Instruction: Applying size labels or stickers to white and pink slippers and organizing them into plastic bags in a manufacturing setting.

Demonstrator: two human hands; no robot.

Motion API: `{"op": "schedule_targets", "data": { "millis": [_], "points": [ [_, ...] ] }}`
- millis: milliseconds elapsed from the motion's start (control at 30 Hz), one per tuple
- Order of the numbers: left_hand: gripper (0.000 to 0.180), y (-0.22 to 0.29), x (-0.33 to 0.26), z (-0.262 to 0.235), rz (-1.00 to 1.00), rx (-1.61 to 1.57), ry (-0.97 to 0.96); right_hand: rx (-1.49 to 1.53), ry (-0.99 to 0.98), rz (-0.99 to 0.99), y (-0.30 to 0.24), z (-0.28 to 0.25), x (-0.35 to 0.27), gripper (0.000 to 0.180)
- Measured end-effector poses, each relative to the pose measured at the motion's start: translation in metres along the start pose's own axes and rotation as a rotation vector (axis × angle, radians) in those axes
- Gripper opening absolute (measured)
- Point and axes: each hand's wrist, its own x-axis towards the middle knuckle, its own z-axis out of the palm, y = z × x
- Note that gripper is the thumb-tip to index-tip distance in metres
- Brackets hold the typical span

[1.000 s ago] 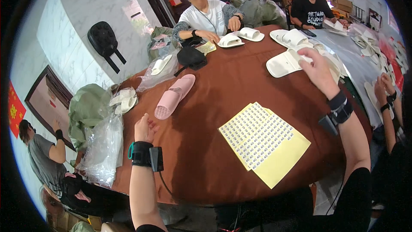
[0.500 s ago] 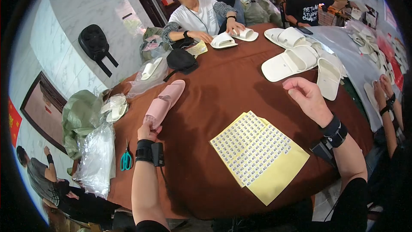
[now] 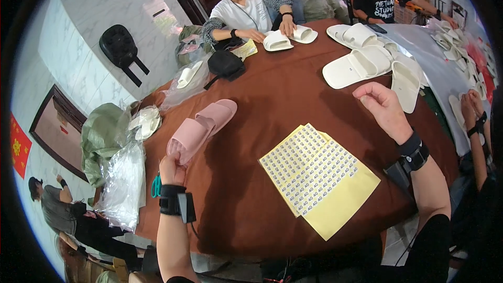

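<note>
My left hand (image 3: 173, 170) is closed on the heel end of a pink slipper (image 3: 189, 137), tilted with its toe pointing away. A second pink slipper (image 3: 224, 111) lies against it, partly covered. My right hand (image 3: 389, 112) hovers over the right side of the table, its thumb and fingers drawn together; anything between the fingertips is too small to make out. Below it lie overlapping yellow sheets of number stickers (image 3: 346, 202), with part of the top sheet bare. Just beyond my right hand are white slippers (image 3: 348, 69). Teal-handled scissors (image 3: 156, 185) show beside my left hand, partly hidden.
A brown cloth covers the table (image 3: 272, 94). Clear plastic bags (image 3: 123, 194) and a green sack (image 3: 105, 131) crowd the left edge. A black cap-like item (image 3: 225, 64) lies farther back. Across the table, a person handles white slippers (image 3: 277, 41); another person's hands (image 3: 474, 107) work at right.
My left hand has moved slightly toward me and left with the pink slippers, which are turned more. My right hand stays pinched above the sheets. The whole view has shifted a little.
</note>
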Motion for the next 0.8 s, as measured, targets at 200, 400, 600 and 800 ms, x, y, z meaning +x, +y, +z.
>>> {"op": "schedule_targets", "data": {
  "millis": [200,400,600,800],
  "points": [
    [0.027,0.017,-0.103,-0.011,0.019,0.102,-0.098,0.117,-0.007,-0.062,-0.002,0.002,0.001,0.01],
    [0.036,0.032,-0.152,-0.053,-0.116,0.147,-0.149,0.155,-0.144,-0.037,-0.038,0.024,-0.008,0.01],
    [0.042,0.053,-0.2,-0.076,-0.044,0.071,-0.043,0.059,-0.292,-0.13,-0.075,0.043,-0.026,0.009],
    [0.049,0.051,-0.25,-0.059,0.085,0.029,-0.023,0.18,-0.41,-0.094,-0.103,0.063,-0.04,0.01]
  ]
}}
